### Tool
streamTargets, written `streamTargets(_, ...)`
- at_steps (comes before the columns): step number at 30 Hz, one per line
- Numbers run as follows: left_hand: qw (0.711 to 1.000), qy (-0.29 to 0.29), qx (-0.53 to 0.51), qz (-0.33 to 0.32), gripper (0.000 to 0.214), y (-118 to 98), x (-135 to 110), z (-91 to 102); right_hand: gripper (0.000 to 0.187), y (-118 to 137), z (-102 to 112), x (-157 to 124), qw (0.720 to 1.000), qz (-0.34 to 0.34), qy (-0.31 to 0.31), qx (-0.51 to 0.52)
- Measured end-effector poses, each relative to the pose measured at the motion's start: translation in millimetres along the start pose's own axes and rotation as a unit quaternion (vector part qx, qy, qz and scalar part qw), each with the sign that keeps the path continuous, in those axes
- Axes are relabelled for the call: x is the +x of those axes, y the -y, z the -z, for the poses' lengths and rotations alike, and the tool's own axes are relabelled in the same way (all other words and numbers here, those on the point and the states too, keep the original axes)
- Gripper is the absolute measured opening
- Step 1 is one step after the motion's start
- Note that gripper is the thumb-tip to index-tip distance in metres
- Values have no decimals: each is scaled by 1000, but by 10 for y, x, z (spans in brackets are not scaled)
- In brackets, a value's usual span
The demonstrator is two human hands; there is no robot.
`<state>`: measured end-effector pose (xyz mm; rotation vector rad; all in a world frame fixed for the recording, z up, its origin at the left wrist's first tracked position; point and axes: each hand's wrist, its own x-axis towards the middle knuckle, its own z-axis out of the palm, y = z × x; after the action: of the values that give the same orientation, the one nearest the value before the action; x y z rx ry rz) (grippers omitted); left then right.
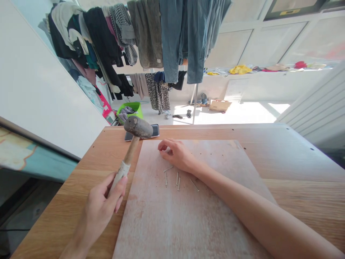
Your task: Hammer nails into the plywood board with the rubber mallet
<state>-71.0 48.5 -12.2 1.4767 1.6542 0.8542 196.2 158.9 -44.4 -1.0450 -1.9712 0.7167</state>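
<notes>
My left hand (104, 201) is wrapped round the pale-taped lower grip of a hammer (137, 127). The hammer's worn grey head is raised over the far left of the table, its wooden handle slanting up and away from me. Across a flat wooden board (172, 223) stretches my right arm. Near the board's far edge my right hand (176, 153) has its fingers curled in towards the thumb; whatever lies between the fingertips is too small to make out. Just on the near side of that hand, several loose nails (178, 183) lie scattered on the board.
Under the board is a wooden table (304, 187). Behind the hammer head lies a phone (155, 130), partly covered from view. Beyond the table hang clothes (169, 39) above a green basket (137, 109). A white panel (54, 72) rises on the left.
</notes>
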Motion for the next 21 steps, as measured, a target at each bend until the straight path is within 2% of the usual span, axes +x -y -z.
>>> streamTargets(7, 999, 22, 20, -20, 50, 29, 3, 113, 13, -6, 1, 14, 1000, -21, 9, 21)
streamTargets(13, 995, 15, 97, -35, 47, 58, 42, 219, 36, -11, 0, 20, 998, -36, 12, 51)
streamTargets(18, 993, 6, 119, -26, 52, 75, 33, 307, 39, -12, 5, 11, 997, -44, 11, 60)
streamTargets(21, 993, 21, 113, -23, 56, 101, 32, 327, 39, -19, 8, 9, 997, -43, 12, 61)
